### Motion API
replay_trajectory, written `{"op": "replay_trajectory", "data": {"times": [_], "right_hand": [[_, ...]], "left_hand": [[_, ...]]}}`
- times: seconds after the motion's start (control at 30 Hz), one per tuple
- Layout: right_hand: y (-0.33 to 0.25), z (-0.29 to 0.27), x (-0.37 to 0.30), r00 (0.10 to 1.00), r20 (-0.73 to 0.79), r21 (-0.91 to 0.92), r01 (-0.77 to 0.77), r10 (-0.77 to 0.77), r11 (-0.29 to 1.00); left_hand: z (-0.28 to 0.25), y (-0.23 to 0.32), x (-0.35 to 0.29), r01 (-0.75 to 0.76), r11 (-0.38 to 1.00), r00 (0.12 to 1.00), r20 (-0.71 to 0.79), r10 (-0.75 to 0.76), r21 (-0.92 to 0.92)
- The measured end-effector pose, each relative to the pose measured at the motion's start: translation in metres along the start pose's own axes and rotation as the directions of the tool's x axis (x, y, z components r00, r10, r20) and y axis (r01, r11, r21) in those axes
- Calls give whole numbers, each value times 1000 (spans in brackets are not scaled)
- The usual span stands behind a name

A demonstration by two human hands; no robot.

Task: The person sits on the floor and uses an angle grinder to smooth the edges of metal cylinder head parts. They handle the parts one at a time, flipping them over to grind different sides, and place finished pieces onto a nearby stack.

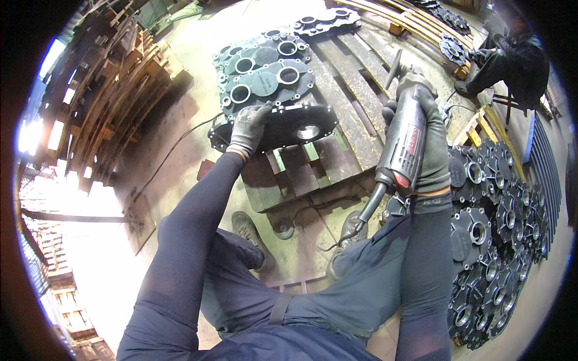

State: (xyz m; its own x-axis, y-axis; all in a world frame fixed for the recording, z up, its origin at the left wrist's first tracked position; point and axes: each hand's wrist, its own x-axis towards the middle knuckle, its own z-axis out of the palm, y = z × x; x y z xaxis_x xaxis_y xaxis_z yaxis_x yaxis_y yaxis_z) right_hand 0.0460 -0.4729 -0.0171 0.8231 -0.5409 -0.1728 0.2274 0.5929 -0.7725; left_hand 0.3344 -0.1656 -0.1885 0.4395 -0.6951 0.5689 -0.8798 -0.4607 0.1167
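Observation:
My left hand point(249, 127), in a grey work glove, is closed on the upper edge of a dark cast metal cover point(282, 130). The cover is tipped up on its edge at the near end of a wooden pallet point(355, 72), its hollow side facing me. Behind it lie several similar castings point(265, 83) with round bores and bolt holes. In my right hand point(432, 135), also gloved, an angle grinder point(402, 144) is held with its disc end pointing away from me. The disc point(394, 68) is in the air, right of the castings and apart from them.
Several dark castings point(490, 234) are piled at my right. Stacked wooden pallets point(114, 90) stand at the left. The grinder's cord point(325, 248) runs down near my shoes. Another person point(512, 60) sits at the far right beside a pallet with castings.

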Motion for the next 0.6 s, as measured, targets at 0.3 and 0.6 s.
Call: {"op": "replay_trajectory", "data": {"times": [0.3,0.6], "right_hand": [[2,2,2,1000,12,-26,25,-25,999],[-1,5,2,997,77,216,-6,-11,976]], "left_hand": [[0,3,6,113,994,992,59,-113,3],[-29,-12,46,141,989,789,600,-134,36]]}}
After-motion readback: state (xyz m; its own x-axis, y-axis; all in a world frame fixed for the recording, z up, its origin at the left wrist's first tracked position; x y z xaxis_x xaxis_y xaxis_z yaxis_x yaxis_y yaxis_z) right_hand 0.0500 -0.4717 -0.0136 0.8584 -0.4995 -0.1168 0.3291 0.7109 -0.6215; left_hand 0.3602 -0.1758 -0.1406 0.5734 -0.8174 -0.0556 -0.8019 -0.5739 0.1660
